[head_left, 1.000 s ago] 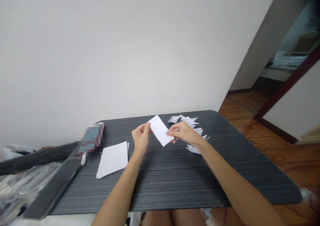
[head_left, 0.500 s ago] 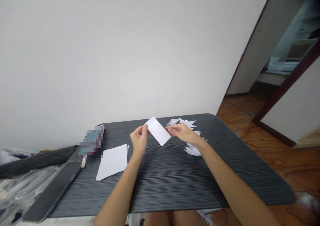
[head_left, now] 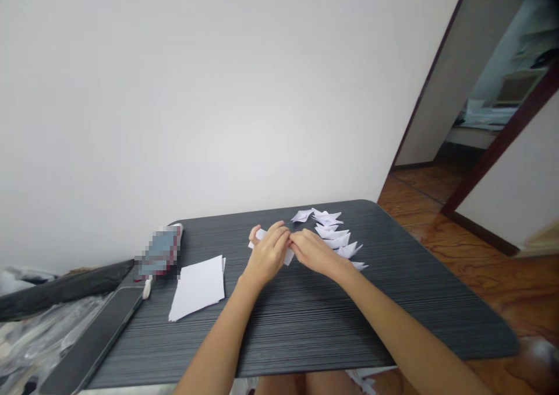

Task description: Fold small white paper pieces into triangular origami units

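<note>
- White folded paper piece (head_left: 289,257), flat and smooth with straight edges, sits between the hands over the middle of the tabletop, nearer its far edge; only two corners peek out, so I can't make out its full shape, nor whether it touches the surface.
- The bare left hand (head_left: 267,254) is curled over the paper, clamped on it, knuckles up; the bare right hand (head_left: 312,249) meets it, fingertips bunched at the paper's right side. The two hands touch, and exactly which fingertips pinch is hidden.
- Pointed white folded-paper shapes (head_left: 338,241), crisp and angular, run in a loose line from near the far edge toward the right forearm, overlapping too much for me to count.
- A stack of flat white paper sheets (head_left: 198,287), edges slightly out of line, lies toward the left edge.
- The dark grey tabletop (head_left: 314,331) has fine ribbed lines and rounded corners.
- By the far left corner, a grey-blue and red object (head_left: 158,252) is blurred into blocks. A long black flat object (head_left: 94,342) lies along the left edge, its near end cut off.
</note>
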### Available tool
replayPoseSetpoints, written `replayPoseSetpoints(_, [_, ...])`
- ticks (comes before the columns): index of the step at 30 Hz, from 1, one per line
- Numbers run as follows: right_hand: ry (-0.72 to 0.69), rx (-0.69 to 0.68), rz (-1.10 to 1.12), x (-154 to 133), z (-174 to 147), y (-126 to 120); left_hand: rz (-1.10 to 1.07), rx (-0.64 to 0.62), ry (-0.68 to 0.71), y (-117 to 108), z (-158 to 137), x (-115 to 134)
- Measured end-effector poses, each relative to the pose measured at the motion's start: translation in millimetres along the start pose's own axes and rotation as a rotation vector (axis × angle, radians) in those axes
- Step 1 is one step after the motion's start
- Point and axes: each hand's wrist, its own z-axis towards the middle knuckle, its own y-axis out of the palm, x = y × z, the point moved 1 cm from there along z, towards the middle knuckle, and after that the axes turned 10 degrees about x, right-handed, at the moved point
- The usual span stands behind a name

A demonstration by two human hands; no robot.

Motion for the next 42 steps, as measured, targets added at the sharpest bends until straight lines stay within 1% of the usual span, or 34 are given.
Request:
replayPoseSetpoints(2, [-0.028,-0.002,0.024,-2,0,0,0.077,-0.046,-0.019,3,-2,0])
replayPoseSetpoints(5, [-0.028,0.01,0.074,-3,1,-1,0.16,-0.096,-0.017,7,-5,-6])
replayPoseSetpoints(8, [-0.024,0.012,0.127,4,1,-4,0.204,-0.117,-0.021,7,-7,-19])
replayPoseSetpoints(10, [-0.006,0.003,0.165,14,2,-8,0.241,-0.113,-0.069,4,-9,-34])
replayPoseSetpoints(12, [0.028,0.001,0.172,27,3,-14,0.289,-0.1,-0.167,-1,-11,-52])
replayPoseSetpoints(13, [0.052,0.005,0.156,33,4,-17,0.33,-0.069,-0.252,-5,-12,-61])
replayPoseSetpoints(15, [0.115,0.042,0.105,42,4,-22,0.432,0.044,-0.455,-15,-12,-73])
replayPoseSetpoints(16, [0.132,0.048,0.081,44,4,-24,0.461,0.11,-0.527,-20,-10,-74])
replayPoseSetpoints(17, [0.132,0.042,0.065,42,4,-24,0.442,0.152,-0.533,-23,-7,-70])
replayPoseSetpoints(18, [0.108,0.021,0.065,39,3,-24,0.368,0.148,-0.469,-24,-3,-62])
replayPoseSetpoints(19, [0.06,-0.017,0.071,33,3,-22,0.267,0.104,-0.357,-23,0,-51])
replayPoseSetpoints(20, [0.022,-0.049,0.064,26,2,-19,0.175,0.024,-0.23,-20,3,-38])
replayPoseSetpoints(22, [-0.022,-0.048,0.015,12,1,-13,0.075,-0.105,-0.035,-10,5,-12])
replayPoseSetpoints(23, [-0.03,-0.04,-0.004,6,0,-10,0.062,-0.149,0.022,-4,4,-3])
replayPoseSetpoints(24, [-0.035,-0.034,-0.009,2,0,-7,0.076,-0.164,0.031,2,3,2])
replayPoseSetpoints(25, [-0.035,-0.025,0.004,-1,0,-6,0.094,-0.171,0.03,8,0,4])
replayPoseSetpoints(27, [-0.024,-0.014,0.067,0,0,-5,0.123,-0.163,0.025,15,-4,-1])
replayPoseSetpoints(29, [-0.007,-0.008,0.158,8,0,-8,0.158,-0.145,0.021,16,-7,-14])
replayPoseSetpoints(31, [0.032,0.021,0.237,22,2,-15,0.214,-0.131,-0.013,11,-8,-29])
replayPoseSetpoints(33, [0.112,0.111,0.302,36,4,-22,0.286,-0.107,-0.135,5,-8,-43])
replayPoseSetpoints(35, [0.23,0.215,0.425,45,7,-24,0.327,-0.033,-0.346,0,-7,-49])
replayPoseSetpoints(36, [0.268,0.231,0.519,45,8,-23,0.304,-0.011,-0.416,0,-7,-47])
replayPoseSetpoints(37, [0.275,0.212,0.626,42,9,-19,0.267,0.003,-0.45,2,-7,-44])
replayPoseSetpoints(38, [0.258,0.182,0.706,37,10,-13,0.219,0.001,-0.437,4,-6,-37])
replayPoseSetpoints(39, [0.23,0.157,0.737,30,10,-6,0.181,0.0,-0.41,8,-6,-30])
replayPoseSetpoints(41, [0.19,0.119,0.651,17,10,7,0.123,-0.014,-0.349,16,-6,-17])
replayPoseSetpoints(42, [0.202,0.11,0.604,12,9,11,0.108,-0.033,-0.319,19,-7,-13])
